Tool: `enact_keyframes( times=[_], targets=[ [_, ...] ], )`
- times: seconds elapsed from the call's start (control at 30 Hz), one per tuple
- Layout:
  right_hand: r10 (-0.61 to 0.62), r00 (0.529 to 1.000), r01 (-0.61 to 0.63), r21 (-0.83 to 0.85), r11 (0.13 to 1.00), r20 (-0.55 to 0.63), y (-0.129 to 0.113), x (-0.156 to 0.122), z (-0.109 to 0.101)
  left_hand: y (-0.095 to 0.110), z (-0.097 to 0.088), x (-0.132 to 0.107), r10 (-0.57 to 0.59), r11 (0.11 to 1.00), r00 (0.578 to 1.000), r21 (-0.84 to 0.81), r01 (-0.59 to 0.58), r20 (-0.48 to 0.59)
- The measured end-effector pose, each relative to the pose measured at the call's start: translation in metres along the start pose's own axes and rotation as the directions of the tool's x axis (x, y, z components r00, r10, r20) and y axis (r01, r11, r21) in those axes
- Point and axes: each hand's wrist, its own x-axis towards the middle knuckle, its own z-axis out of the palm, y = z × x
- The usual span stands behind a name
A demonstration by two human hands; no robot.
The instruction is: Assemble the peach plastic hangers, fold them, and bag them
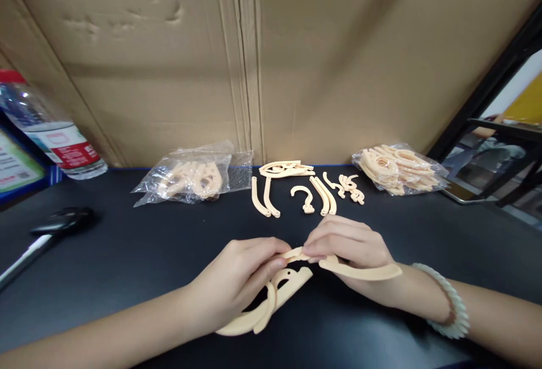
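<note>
My left hand (239,278) and my right hand (349,247) meet over the dark table (127,256), both closed in a pinch on flat cream-coloured wooden pieces (292,281). The left hand grips long curved strips that trail toward me. A curved strip (364,271) sticks out to the right from under the right hand's fingers. The fingertips of both hands touch at a small piece between them. A pale bead bracelet (449,308) sits on my right wrist.
Loose curved wooden pieces (296,185) lie behind the hands. One clear bag of pieces (195,179) lies at back left, another bag (398,168) at back right. A water bottle (46,129) lies far left, near a dark object (63,222). A cardboard wall (271,58) stands behind.
</note>
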Motion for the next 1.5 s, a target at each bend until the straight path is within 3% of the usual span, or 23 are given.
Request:
enact_keyframes(
  times=[0.2, 0.37, 0.47, 0.6, 1.0, 1.23, 1.5],
  targets=[
    [-0.046, 0.999, 0.047, -0.054, 0.997, 0.011, 0.001, -0.002, 0.001, -0.002, 0.001, 0.002, 0.107, 0.971, 0.994, 0.212, -0.110, 0.024],
    [-0.075, 0.991, 0.091, -0.158, 0.983, 0.109, -0.002, 0.003, -0.003, 0.000, -0.002, 0.004, 0.118, 0.927, 0.989, 0.347, -0.144, 0.092],
    [-0.207, 0.961, 0.262, -0.358, 0.896, 0.185, -0.006, 0.004, -0.005, 0.002, -0.004, 0.004, 0.101, 0.916, 0.988, 0.377, -0.138, 0.116],
    [-0.354, 0.876, 0.479, -0.508, 0.716, 0.328, -0.015, 0.006, -0.008, 0.003, -0.004, 0.003, 0.125, 0.891, 0.980, 0.418, -0.179, 0.153],
    [-0.512, 0.758, 0.653, -0.480, 0.587, 0.405, -0.019, 0.012, -0.010, 0.006, -0.006, 0.004, 0.116, 0.865, 0.970, 0.459, -0.203, 0.212],
    [-0.612, 0.682, 0.729, -0.431, 0.531, 0.401, -0.015, 0.012, -0.012, 0.009, -0.005, 0.001, 0.212, 0.855, 0.959, 0.440, -0.274, 0.187],
    [-0.645, 0.648, 0.761, -0.371, 0.531, 0.405, -0.016, 0.016, -0.012, 0.012, -0.006, 0.002, 0.194, 0.854, 0.960, 0.445, -0.268, 0.204]
  ],
)
